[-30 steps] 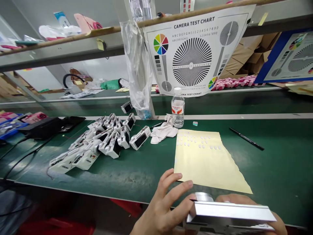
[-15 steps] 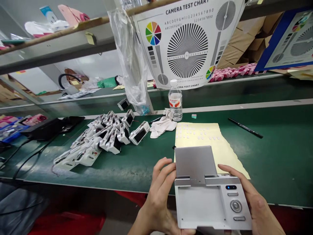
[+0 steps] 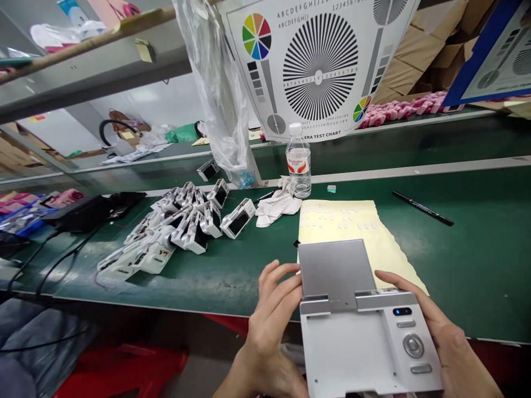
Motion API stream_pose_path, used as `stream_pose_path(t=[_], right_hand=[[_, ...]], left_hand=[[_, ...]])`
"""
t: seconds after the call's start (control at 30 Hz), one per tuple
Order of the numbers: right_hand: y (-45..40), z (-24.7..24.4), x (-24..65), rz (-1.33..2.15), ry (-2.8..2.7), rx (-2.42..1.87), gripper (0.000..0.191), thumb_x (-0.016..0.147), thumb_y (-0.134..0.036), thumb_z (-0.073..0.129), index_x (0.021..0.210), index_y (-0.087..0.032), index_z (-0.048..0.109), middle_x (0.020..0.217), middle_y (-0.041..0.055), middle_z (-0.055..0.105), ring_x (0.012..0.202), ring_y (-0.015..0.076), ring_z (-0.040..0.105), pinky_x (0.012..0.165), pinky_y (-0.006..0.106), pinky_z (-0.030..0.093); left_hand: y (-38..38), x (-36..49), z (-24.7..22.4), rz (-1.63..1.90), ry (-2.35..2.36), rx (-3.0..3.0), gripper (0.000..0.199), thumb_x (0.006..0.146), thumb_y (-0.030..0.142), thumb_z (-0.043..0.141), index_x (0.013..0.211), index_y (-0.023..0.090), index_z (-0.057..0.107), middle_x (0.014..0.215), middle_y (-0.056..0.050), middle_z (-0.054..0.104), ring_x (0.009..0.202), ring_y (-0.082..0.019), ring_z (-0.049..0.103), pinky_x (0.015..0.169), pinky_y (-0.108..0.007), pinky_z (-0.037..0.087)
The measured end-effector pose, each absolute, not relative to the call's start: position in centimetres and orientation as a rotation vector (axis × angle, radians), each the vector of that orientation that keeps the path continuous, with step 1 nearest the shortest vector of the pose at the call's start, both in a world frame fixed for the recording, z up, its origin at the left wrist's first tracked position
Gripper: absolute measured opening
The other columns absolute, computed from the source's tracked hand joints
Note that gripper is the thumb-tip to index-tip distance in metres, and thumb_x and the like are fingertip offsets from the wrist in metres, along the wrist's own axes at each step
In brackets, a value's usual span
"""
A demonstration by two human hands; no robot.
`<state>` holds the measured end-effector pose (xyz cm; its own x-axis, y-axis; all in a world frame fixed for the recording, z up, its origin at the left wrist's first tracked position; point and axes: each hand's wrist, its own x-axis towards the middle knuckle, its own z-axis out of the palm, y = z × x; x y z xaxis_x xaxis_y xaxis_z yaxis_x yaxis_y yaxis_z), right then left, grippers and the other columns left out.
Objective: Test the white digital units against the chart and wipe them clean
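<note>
Bare hands, slender and long-fingered
Left hand (image 3: 269, 337) and right hand (image 3: 452, 354) narrow to bare wrists; fingers (image 3: 282, 276) slim, tapering.

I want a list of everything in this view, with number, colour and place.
workbench: 1, green, under the cameras
camera test chart: 1, black-white, above bench
plastic bag: 1, clear, left of chart
water bottle: 1, clear, behind sticker sheet
cloth: 1, white, beside bottle
sticker sheet: 1, pale yellow, on bench
marker pen: 1, black, right of sheet
white cameras: many, heaped left on bench
camera body: 1, white and silver, in hands
left hand: 1, bare, at body's left
right hand: 1, bare, at body's right
</note>
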<state>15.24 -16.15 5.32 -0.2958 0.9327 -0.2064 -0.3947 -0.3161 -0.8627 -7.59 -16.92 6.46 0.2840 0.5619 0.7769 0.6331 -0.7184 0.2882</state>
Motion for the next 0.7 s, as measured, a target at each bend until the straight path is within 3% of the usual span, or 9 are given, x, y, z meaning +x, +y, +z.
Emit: stream_pose_path(t=[0.23,0.4,0.53,0.7], right_hand=[[-15.4,6.0,15.2,1.867,-0.933,-0.848,0.069,0.075,-0.075,0.044,0.130,-0.033,0.039,0.065,0.0029,0.065,0.036,0.0175,0.055,0.036,0.030,0.051],[-16.1,8.3,14.3,1.775,-0.748,-0.993,0.072,0.066,-0.078,0.053,0.122,-0.032,0.048,0.059,0.0000,0.061,0.036,0.0148,0.054,0.032,0.024,0.048],[-16.3,8.6,14.0,1.681,-0.723,-1.071,0.054,0.080,-0.066,0.044,0.121,-0.032,0.050,0.056,0.0010,0.060,0.036,0.0158,0.054,0.032,0.025,0.049],[-15.8,6.3,15.0,1.619,-1.002,-0.923,0.058,0.082,-0.068,0.039,0.129,-0.034,0.044,0.064,0.0042,0.063,0.040,0.0190,0.059,0.034,0.027,0.050]], left_hand=[[-16.8,-6.6,7.3,-1.468,-1.234,-2.461,0.088,0.059,0.079,0.058,0.122,0.017,0.049,0.108,-0.011,0.062,0.107,-0.031,0.057,0.107,-0.051,0.029],[-16.2,-7.0,7.3,-1.413,-1.171,-2.554,0.104,0.043,0.076,0.071,0.125,0.017,0.046,0.108,-0.012,0.063,0.106,-0.033,0.057,0.103,-0.052,0.034],[-15.6,-7.5,7.0,-1.438,-1.120,-2.585,0.107,0.042,0.073,0.073,0.128,0.017,0.045,0.111,-0.013,0.062,0.106,-0.032,0.058,0.103,-0.050,0.035],[-15.3,-7.3,7.0,-1.465,-1.137,-2.601,0.107,0.041,0.072,0.075,0.128,0.017,0.045,0.111,-0.013,0.061,0.106,-0.033,0.057,0.102,-0.052,0.035]])
